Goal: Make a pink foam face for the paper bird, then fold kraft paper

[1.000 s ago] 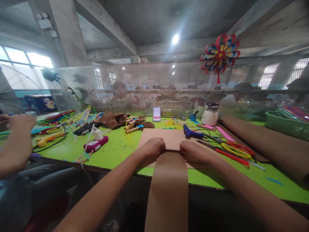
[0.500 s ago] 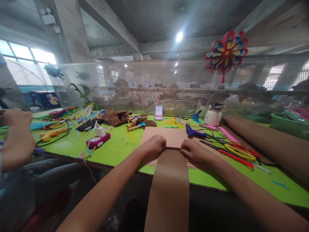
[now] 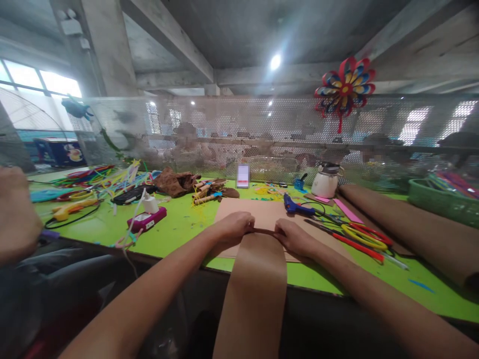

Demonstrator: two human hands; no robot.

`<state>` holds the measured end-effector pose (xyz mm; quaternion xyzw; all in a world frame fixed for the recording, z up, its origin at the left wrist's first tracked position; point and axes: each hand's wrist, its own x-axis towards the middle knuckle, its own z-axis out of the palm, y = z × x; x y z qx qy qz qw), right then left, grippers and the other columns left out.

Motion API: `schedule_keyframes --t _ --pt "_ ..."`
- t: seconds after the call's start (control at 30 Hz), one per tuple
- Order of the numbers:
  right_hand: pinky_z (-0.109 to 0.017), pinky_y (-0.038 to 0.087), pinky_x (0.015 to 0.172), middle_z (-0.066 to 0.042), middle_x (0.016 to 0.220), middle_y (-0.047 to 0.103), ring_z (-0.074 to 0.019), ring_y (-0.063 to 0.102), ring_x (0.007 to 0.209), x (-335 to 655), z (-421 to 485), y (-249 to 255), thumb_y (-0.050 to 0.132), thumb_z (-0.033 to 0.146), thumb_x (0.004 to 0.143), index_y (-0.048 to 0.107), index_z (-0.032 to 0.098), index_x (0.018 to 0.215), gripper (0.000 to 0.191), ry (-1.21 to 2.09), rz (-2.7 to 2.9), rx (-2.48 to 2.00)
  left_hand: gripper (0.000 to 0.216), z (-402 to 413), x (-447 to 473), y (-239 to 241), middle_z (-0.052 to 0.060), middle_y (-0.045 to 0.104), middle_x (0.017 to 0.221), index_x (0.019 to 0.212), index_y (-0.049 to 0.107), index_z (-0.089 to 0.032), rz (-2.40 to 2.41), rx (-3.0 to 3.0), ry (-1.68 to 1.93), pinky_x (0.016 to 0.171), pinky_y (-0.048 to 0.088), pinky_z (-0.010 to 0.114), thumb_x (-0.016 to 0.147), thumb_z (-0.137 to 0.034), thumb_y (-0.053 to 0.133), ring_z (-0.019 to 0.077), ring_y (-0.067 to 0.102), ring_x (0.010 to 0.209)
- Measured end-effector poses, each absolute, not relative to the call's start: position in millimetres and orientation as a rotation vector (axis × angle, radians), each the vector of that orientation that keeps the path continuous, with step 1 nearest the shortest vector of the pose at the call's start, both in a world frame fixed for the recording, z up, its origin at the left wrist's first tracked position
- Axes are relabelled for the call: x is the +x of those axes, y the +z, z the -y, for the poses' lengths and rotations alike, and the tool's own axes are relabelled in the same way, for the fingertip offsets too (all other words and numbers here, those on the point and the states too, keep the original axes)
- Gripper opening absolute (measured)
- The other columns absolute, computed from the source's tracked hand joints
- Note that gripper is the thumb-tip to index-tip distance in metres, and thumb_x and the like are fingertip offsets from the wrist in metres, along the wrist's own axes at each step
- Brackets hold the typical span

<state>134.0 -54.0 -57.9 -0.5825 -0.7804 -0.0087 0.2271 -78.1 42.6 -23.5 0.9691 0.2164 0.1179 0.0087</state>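
Observation:
A long strip of brown paper (image 3: 254,294) hangs over the near table edge toward me, its far end folded or rolled into a narrow dark band. My left hand (image 3: 239,224) is closed on the left end of that band. At its right end, my right hand (image 3: 289,234) pinches the paper with fingers curled. Both hands rest over a flat tan sheet (image 3: 258,209) on the green table. A blue glue gun (image 3: 295,205) lies just beyond my right hand, and scissors with red and yellow handles (image 3: 364,237) lie to its right.
A brown paper roll (image 3: 404,224) and a green basket (image 3: 443,199) occupy the right side. A white jar (image 3: 325,182) and a phone (image 3: 243,175) stand at the back. Left are a purple power strip (image 3: 146,219), a yellow glue gun (image 3: 75,209) and another person's arm (image 3: 17,219).
The view has shifted slightly, so most things sit a little further left. My hands keep their hold on the paper's end. The other person's arm at left has moved partly out of view.

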Motion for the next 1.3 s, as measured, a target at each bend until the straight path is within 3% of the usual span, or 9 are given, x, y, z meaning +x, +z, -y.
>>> schedule_keyframes --t 0.47,0.73,0.87,0.97,1.03,1.2,1.3 --pt "-0.029 0.033 0.068 -0.008 0.086 0.056 -0.0175 0.046 0.075 128.0 71.4 -44.6 0.049 0.014 0.083 0.053 0.016 0.079 0.006 -0.312 2.454 -1.506 0.015 -50.6 -86.2 -36.6 0.004 0.054 0.079 0.076 0.061 -0.015 -0.567 3.021 0.452 0.067 0.037 0.024 0.084 -0.016 0.048 0.0146 0.05 0.073" --pt "-0.029 0.034 0.066 -0.01 0.085 0.058 -0.0181 0.047 0.075 119.1 73.6 -43.4 0.048 0.008 0.082 0.057 0.013 0.082 0.011 -0.489 2.492 -1.533 0.02 -46.9 -83.6 -30.7 0.004 0.063 0.083 0.086 0.067 -0.013 -0.687 2.837 0.393 0.067 0.042 0.021 0.076 -0.013 0.05 0.0136 0.056 0.075" --pt "-0.03 0.033 0.064 -0.008 0.082 0.056 -0.0187 0.046 0.077 119.2 70.5 -48.7 0.05 0.012 0.081 0.056 0.015 0.078 0.007 -0.547 2.425 -1.494 0.031 -50.8 -69.1 -19.6 0.006 0.065 0.077 0.089 0.068 -0.01 -0.743 2.755 0.34 0.062 0.041 0.022 0.085 -0.029 0.044 0.0142 0.056 0.067" --pt "-0.03 0.032 0.064 -0.007 0.081 0.055 -0.0183 0.046 0.077 118.5 69.0 -46.8 0.049 0.012 0.081 0.055 0.015 0.077 0.008 -0.578 2.379 -1.466 0.05 -57.0 -57.0 -10.7 0.005 0.058 0.057 0.072 0.069 -0.01 -0.845 2.719 0.245 0.054 0.035 0.024 0.088 -0.045 0.037 0.0127 0.047 0.052" --pt "-0.03 0.032 0.064 -0.008 0.082 0.055 -0.0183 0.045 0.077 118.4 69.5 -42.6 0.049 0.009 0.079 0.055 0.014 0.078 0.008 -0.593 2.355 -1.46 0.051 -58.6 -52.5 -8.0 0.003 0.054 0.052 0.065 0.067 -0.01 -0.882 2.714 0.2 0.051 0.031 0.024 0.086 -0.049 0.041 0.0113 0.042 0.048" --pt "-0.032 0.031 0.062 -0.01 0.086 0.054 -0.0202 0.044 0.079 118.1 75.7 -29.9 0.054 0.007 0.067 0.055 0.014 0.08 0.015 -0.582 2.358 -1.454 0.052 -52.0 -55.7 -11.2 0.0 0.051 0.056 0.07 0.065 -0.011 -0.656 2.568 0.173 0.05 0.028 0.022 0.085 -0.054 0.04 0.0099 0.036 0.051" --pt "-0.032 0.031 0.063 -0.01 0.087 0.054 -0.0206 0.044 0.08 117.7 77.5 -27.6 0.053 0.008 0.07 0.054 0.015 0.079 0.011 -0.584 2.347 -1.43 0.052 -46.9 -59.0 -12.5 0.0 0.05 0.059 0.073 0.064 -0.011 -0.562 2.463 0.199 0.051 0.028 0.022 0.083 -0.057 0.042 0.01 0.036 0.054"
